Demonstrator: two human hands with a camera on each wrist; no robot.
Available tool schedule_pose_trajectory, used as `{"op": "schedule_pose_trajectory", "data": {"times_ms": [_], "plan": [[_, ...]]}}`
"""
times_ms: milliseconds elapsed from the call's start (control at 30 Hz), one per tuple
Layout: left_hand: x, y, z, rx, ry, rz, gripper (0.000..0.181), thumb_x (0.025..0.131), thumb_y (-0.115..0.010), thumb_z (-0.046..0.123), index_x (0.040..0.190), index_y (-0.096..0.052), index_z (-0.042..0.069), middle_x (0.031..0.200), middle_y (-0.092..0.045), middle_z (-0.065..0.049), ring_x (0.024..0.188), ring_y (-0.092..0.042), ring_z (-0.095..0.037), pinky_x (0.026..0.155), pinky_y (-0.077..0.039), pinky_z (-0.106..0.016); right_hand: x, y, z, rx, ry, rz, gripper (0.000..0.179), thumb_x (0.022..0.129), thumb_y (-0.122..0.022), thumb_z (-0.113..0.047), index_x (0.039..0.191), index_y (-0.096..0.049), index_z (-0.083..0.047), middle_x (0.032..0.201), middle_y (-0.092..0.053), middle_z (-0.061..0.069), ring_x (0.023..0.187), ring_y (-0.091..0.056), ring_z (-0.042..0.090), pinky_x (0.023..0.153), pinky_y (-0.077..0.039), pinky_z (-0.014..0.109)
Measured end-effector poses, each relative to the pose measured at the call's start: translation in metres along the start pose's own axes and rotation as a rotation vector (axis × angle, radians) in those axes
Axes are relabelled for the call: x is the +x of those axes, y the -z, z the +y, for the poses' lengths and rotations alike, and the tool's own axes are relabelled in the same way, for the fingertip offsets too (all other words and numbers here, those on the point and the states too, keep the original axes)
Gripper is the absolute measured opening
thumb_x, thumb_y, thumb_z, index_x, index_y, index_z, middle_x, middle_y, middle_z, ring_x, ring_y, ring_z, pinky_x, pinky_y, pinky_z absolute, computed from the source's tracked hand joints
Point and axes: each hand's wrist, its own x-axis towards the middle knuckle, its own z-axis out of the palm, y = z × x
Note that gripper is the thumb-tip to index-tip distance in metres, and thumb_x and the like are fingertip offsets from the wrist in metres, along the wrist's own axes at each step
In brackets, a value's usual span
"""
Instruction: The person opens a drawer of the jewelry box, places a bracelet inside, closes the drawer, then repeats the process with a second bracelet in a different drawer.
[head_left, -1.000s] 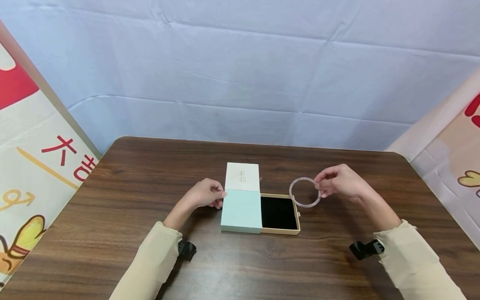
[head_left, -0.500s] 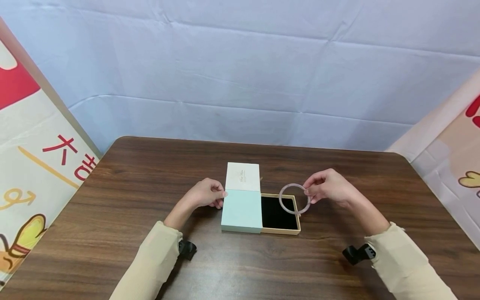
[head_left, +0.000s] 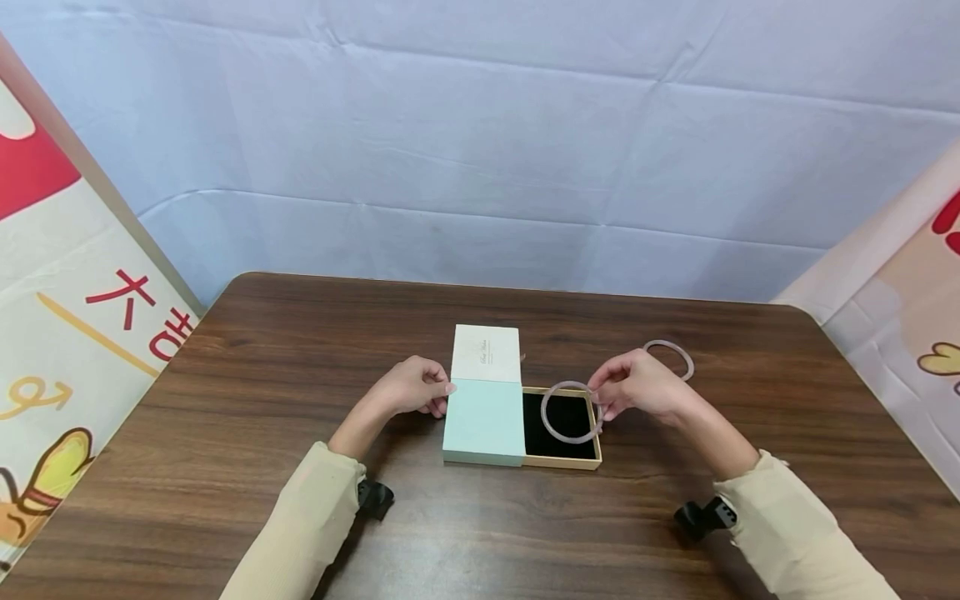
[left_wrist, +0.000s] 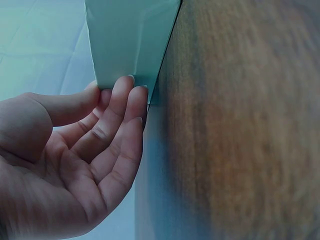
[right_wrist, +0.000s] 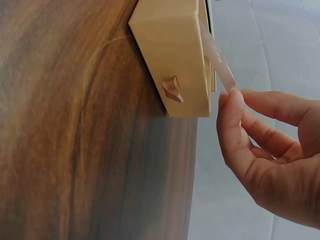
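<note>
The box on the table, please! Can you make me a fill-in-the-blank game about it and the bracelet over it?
1. The hand that pinches the bracelet is the person's ____ one.
2. The lining inside the open drawer is coloured ____.
3. The table under the box is coloured ____.

Missing words: right; black; brown.

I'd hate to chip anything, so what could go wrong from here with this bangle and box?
The bangle could slip, since the right hand pinches it only at one edge. It might knock the rim of the open drawer it tilts over. The right hand could also bump the second bangle lying just behind it.
</note>
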Motion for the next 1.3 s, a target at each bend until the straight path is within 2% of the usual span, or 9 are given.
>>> {"op": "schedule_pose_trajectory", "data": {"times_ms": [367, 633, 900, 1300], "plan": [[0.001, 0.000, -0.001, -0.007, -0.005, -0.005, 0.017, 0.091, -0.057, 0.011, 0.078, -0.060, 0.001, 0.064, -0.063, -0.009, 0.061, -0.062, -0.017, 0.059, -0.049, -0.029, 0.000, -0.006, -0.003, 0.018, -0.007, -0.036, 0.024, 0.082, -0.054, 0.008, 0.101, -0.053, 0.023, 0.075, -0.061, 0.015, 0.060, -0.062, 0.021, 0.063, -0.052, 0.040], [0.001, 0.000, -0.001, -0.012, -0.005, -0.007, 0.017, 0.091, -0.057, 0.012, 0.078, -0.060, 0.000, 0.064, -0.062, -0.009, 0.061, -0.062, -0.017, 0.060, -0.049, -0.029, 0.001, -0.008, -0.003, 0.019, -0.007, -0.063, 0.025, 0.085, -0.056, 0.006, 0.103, -0.053, 0.023, 0.070, -0.060, 0.013, 0.059, -0.062, 0.019, 0.062, -0.052, 0.039], [0.001, 0.000, -0.001, -0.012, -0.004, -0.007, 0.017, 0.091, -0.057, 0.012, 0.078, -0.060, 0.001, 0.064, -0.062, -0.009, 0.061, -0.062, -0.017, 0.060, -0.049, -0.029, 0.002, -0.009, -0.001, 0.030, -0.001, -0.092, 0.024, 0.084, -0.051, 0.008, 0.104, -0.053, 0.022, 0.074, -0.061, 0.015, 0.060, -0.061, 0.018, 0.062, -0.052, 0.038], [-0.001, 0.000, -0.001, -0.019, -0.006, -0.008, 0.017, 0.091, -0.057, 0.011, 0.078, -0.060, 0.001, 0.064, -0.063, -0.009, 0.060, -0.062, -0.017, 0.060, -0.049, -0.030, 0.003, -0.012, 0.001, 0.009, 0.010, -0.094, 0.023, 0.084, -0.049, 0.009, 0.103, -0.053, 0.022, 0.075, -0.060, 0.014, 0.062, -0.061, 0.020, 0.062, -0.052, 0.040]]}}
